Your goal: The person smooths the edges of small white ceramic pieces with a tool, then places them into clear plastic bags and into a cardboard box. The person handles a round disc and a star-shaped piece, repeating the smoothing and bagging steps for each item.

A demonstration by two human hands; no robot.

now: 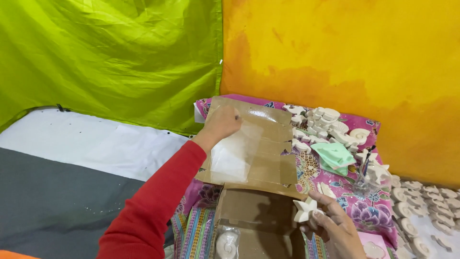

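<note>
My left hand (221, 123), in a red sleeve, presses on the opened flap of a brown cardboard box (258, 153), near the flap's far left corner. My right hand (333, 225) holds a white star-shaped plaster piece (305, 209) over the box's open inside. At the bottom of the box lies a white shell-shaped piece in a clear bag (226, 243). A clear plastic sheet (235, 152) covers part of the flap.
Many white plaster figures (326, 125) are heaped on a pink patterned cloth (364, 206) at the right, beside green moulds (334, 156) and a glass with brushes (364, 180). More white pieces (421, 211) lie in rows at far right. Green and yellow fabric hangs behind.
</note>
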